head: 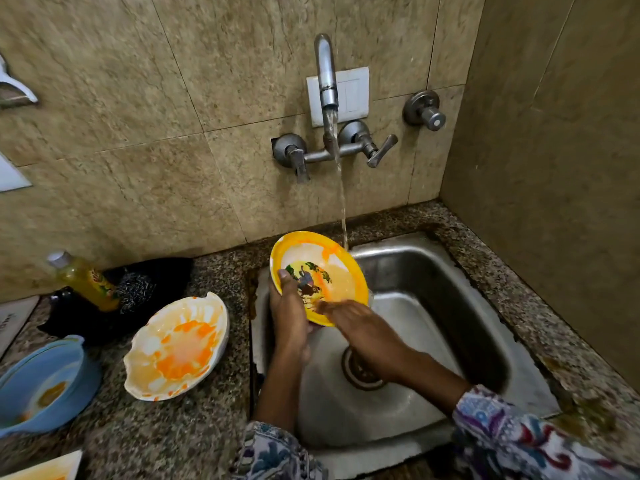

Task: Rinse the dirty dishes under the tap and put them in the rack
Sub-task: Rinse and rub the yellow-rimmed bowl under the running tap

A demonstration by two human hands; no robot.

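**Yellow plate under tap, mid-rinse**

Risk: the wet yellow plate (320,271) could slip into the sink (433,271), held at one edge only. Left hand (289,313) grips its lower-left rim, plate tilted up above the grip. Right hand (363,327), fingers flat, rubs the face. Water (343,209) lands on the far rim.

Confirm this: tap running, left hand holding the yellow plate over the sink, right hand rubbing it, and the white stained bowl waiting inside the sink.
One thing is wrong: the white stained bowl sits on the granite counter left of the sink, not inside it, as the head view shows. The rest stands.
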